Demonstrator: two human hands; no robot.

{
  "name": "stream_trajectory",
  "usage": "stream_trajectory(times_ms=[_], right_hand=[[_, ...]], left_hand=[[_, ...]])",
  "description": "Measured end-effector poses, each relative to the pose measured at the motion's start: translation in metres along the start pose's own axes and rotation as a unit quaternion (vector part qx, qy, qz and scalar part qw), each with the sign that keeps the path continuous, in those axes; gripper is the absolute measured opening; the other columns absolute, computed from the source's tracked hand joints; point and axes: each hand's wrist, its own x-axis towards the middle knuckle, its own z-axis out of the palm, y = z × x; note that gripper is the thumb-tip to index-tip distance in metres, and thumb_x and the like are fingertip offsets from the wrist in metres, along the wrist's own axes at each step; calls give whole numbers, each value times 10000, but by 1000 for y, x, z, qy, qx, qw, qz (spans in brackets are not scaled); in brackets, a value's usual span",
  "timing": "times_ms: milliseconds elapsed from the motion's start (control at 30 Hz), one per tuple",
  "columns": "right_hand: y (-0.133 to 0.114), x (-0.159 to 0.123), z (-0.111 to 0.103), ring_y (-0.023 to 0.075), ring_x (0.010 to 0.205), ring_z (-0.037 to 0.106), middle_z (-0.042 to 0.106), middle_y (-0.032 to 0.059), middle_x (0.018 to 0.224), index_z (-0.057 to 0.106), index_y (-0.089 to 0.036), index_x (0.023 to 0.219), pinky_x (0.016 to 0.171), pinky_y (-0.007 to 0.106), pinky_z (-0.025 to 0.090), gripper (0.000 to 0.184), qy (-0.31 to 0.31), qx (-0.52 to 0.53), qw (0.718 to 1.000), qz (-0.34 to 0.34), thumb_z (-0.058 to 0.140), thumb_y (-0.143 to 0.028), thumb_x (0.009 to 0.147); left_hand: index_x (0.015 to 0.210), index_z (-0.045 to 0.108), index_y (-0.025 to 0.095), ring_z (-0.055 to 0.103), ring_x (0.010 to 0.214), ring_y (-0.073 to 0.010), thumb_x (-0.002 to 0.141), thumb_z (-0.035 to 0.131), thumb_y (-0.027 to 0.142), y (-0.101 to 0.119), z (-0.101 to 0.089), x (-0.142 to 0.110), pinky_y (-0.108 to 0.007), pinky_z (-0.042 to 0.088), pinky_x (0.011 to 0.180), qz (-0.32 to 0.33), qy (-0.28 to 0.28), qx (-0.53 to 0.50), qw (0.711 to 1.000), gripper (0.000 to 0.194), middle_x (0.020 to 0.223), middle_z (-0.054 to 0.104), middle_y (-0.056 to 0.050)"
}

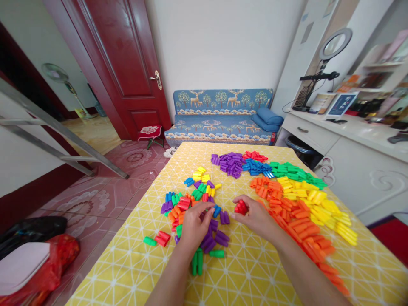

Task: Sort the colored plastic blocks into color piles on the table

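My left hand reaches over the mixed pile with thumb and fingertips closed at a small blue plastic tube. In my right hand the fingers curl around a few red plastic tubes, held just above the cloth. Purple tubes lie between the hands and below the left one. Around the left hand are mixed red tubes, green tubes, orange and yellow ones. Two upright-lying green tubes rest nearest to me. My left hand hides part of the pile.
Sorted heaps lie to the right and back: purple heap, red heap, blue heap, green heap, yellow heap and orange heap. Beyond the yellow tablecloth stand a patterned sofa and a white cabinet.
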Motion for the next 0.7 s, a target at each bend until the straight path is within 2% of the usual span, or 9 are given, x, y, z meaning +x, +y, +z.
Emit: stream_trajectory(times_ms=[100, 200, 267, 333, 433, 600, 700], right_hand=[[7, 4, -2, 150, 653, 581, 627, -28, 727, 600, -202, 956, 590, 248, 418, 361, 44, 2, 999, 8, 679, -438, 694], [16, 10, -23, 167, 645, 574, 608, -9, 686, 590, -193, 817, 599, 269, 412, 298, 88, -61, 993, 44, 586, -485, 764], [20, 12, -36, 177, 630, 571, 597, 1, 657, 582, -197, 735, 604, 281, 411, 296, 91, -103, 989, 57, 563, -490, 770], [24, 11, -43, 191, 683, 596, 630, 20, 721, 596, -200, 698, 654, 293, 430, 270, 65, -126, 989, 38, 584, -464, 750], [30, 10, -46, 211, 820, 632, 681, 44, 901, 648, -203, 758, 744, 301, 448, 232, 46, -116, 992, 17, 613, -430, 728], [32, 9, -59, 207, 711, 628, 674, 21, 736, 651, -211, 851, 607, 277, 416, 342, 156, -136, 973, 106, 545, -529, 784], [21, 2, -63, 213, 757, 639, 685, 29, 803, 655, -228, 846, 589, 268, 385, 282, 119, -225, 961, 113, 556, -488, 801]], left_hand=[[949, 712, 205, 672, 829, -173, 892, 557, 258, 0, -2, 1, -278, 528, 739, -1, 3, 7, 1000, 173, 919, 731, -50], [926, 711, 204, 668, 811, -170, 893, 550, 237, 1, -2, 1, -278, 526, 737, 6, -6, 9, 1000, 168, 892, 728, -47], [917, 708, 209, 669, 812, -171, 889, 551, 223, 2, -1, 1, -281, 525, 746, 16, -12, 8, 1000, 161, 879, 729, -43], [918, 707, 216, 672, 825, -174, 885, 553, 218, 2, 0, 1, -286, 524, 762, 24, -19, 10, 999, 157, 879, 731, -38], [920, 704, 219, 674, 832, -175, 883, 552, 209, 2, 1, 0, -284, 523, 762, 25, -24, 15, 999, 157, 888, 732, -37], [921, 702, 220, 671, 838, -174, 880, 551, 190, 0, 0, -1, -284, 518, 768, 22, -26, 23, 999, 159, 897, 731, -34], [929, 702, 223, 673, 841, -173, 882, 550, 193, 0, 1, -1, -281, 517, 768, 21, -30, 23, 999, 162, 903, 732, -31]])
